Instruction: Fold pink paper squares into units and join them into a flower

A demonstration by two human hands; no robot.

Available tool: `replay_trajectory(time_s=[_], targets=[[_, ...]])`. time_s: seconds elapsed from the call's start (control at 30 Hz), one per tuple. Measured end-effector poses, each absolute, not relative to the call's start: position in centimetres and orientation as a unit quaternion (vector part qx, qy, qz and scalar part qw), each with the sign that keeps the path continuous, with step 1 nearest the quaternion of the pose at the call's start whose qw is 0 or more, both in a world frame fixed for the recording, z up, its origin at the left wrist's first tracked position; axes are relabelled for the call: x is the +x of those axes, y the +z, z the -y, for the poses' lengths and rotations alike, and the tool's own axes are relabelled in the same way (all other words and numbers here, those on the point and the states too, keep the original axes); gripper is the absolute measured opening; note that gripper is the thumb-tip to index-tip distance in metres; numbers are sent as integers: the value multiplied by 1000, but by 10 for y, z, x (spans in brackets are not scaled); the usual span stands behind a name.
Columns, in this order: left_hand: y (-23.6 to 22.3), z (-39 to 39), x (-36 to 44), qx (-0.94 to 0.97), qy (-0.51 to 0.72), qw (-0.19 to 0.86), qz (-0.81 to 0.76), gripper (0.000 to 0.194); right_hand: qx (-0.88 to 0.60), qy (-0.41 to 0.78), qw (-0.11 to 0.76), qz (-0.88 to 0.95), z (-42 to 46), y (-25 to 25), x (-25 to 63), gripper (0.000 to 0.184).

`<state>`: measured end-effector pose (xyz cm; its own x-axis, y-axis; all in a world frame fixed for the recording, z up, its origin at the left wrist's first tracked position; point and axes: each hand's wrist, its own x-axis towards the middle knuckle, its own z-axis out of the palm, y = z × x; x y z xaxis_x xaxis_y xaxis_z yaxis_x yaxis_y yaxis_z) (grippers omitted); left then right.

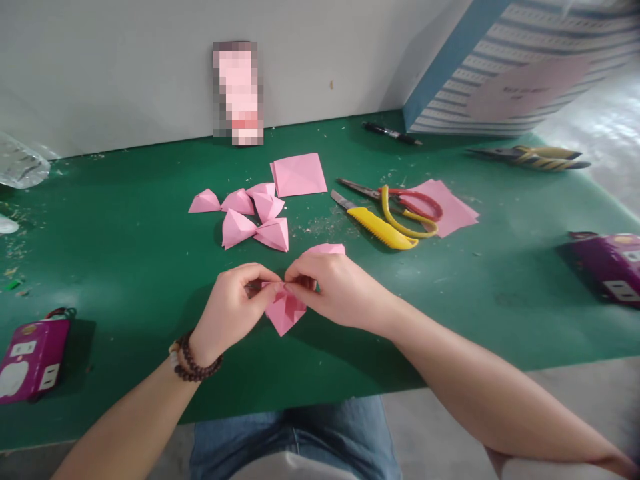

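Note:
Between my two hands is a partly folded piece of pink paper [285, 319], its lower corner pointing toward me. My left hand [239, 297], with a beaded bracelet on the wrist, pinches its upper left edge. The fingers of my right hand [327, 287] pinch the upper right side, close to the left fingertips. Just behind the right hand, another pink folded piece [325, 249] shows in part. Farther back lie several folded pink paper pieces [239, 230] in a loose cluster. A stack of flat pink paper squares [300, 175] lies behind them.
Right of the cluster lie a yellow utility knife [383, 228], scissors [410, 212] with red and yellow handles, and more pink sheets [457, 210]. A pen [393, 133], pliers [545, 157], a striped box [490, 80] and purple boxes [37, 357] surround the green table [135, 267].

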<state>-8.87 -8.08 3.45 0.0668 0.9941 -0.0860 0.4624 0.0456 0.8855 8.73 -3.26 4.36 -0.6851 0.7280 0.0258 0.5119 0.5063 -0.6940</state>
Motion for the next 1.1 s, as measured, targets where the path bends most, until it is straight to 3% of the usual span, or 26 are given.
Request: replay_trajectory(time_s=[0.17,0.5,0.73,1.1], targets=[[34,78,-90,564,325,471,-595,7,-354,335,162,858,32,44,88,13],[31,82,-89,636,321,386,-587,11,-363,333,153,857,34,41,86,12],[35,81,-89,651,297,353,-603,10,-374,417,142,816,28,40,89,13],[35,81,-89,596,275,418,-628,6,-346,301,228,859,34,36,84,16]])
